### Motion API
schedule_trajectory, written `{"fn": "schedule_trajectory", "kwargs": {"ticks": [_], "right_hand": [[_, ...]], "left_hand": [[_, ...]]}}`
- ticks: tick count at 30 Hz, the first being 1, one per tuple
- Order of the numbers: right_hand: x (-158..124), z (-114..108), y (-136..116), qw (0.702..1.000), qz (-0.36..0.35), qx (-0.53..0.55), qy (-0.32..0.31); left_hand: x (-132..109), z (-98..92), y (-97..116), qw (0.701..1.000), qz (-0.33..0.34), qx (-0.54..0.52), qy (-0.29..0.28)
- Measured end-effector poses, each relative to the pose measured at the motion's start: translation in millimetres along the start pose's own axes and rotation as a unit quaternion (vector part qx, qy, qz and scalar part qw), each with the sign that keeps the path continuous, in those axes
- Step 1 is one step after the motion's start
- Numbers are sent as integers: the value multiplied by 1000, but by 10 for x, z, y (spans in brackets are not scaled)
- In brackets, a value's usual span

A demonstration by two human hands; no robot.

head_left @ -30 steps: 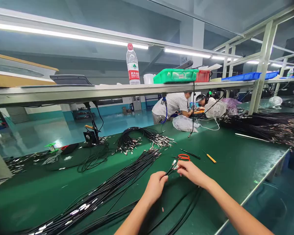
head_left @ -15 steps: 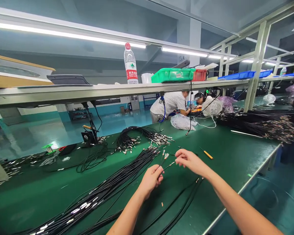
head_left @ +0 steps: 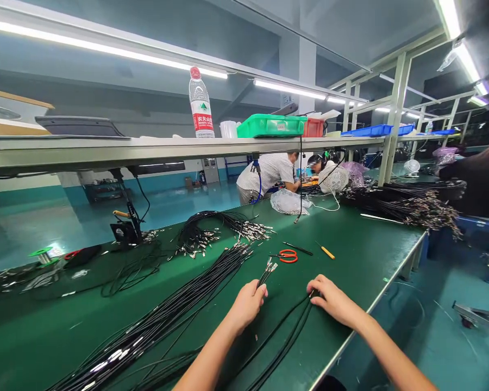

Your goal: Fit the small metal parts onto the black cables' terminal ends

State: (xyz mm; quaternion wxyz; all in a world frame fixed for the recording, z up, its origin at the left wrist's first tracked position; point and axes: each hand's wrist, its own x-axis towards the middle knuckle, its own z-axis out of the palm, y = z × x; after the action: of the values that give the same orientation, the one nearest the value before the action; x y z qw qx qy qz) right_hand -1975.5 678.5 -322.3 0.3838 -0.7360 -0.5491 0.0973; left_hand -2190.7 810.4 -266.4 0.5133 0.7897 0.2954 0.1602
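Observation:
Several black cables with metal connectors (head_left: 270, 267) stick up out of my left hand (head_left: 249, 304), which is closed around them over the middle of the green bench. To the right, my right hand (head_left: 326, 296) has its fingers closed at the ends of a few black cables (head_left: 287, 342) that run down towards the lower edge. The connectors at those ends are mostly hidden by the fingers. Left of my hands lies a long bundle of black cables (head_left: 187, 301), its connectors pointing away from me. Behind it rests a curved bundle of cables (head_left: 212, 220).
Beyond my hands lie red-handled cutters (head_left: 288, 256), a black pen-like tool (head_left: 297, 248) and a yellow-handled tool (head_left: 327, 252). A big cable heap (head_left: 415, 206) covers the far right corner. The overhead shelf (head_left: 155, 146) carries a bottle (head_left: 201, 108) and trays. People work across the bench.
My right hand has moved right and down, from near the left hand's cables to the loose cable ends. The view has turned right, and the red-handled cutters now show.

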Motion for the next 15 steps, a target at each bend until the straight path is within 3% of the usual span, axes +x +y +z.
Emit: {"fn": "schedule_trajectory", "kwargs": {"ticks": [5,11,15], "right_hand": [[36,-29,96,999,-17,40,-29],[66,-116,286,997,19,65,27],[149,-93,363,998,45,23,33]], "left_hand": [[-18,44,85,998,0,67,12],[110,196,16,979,1,191,68],[39,272,-19,966,-9,246,77]]}}
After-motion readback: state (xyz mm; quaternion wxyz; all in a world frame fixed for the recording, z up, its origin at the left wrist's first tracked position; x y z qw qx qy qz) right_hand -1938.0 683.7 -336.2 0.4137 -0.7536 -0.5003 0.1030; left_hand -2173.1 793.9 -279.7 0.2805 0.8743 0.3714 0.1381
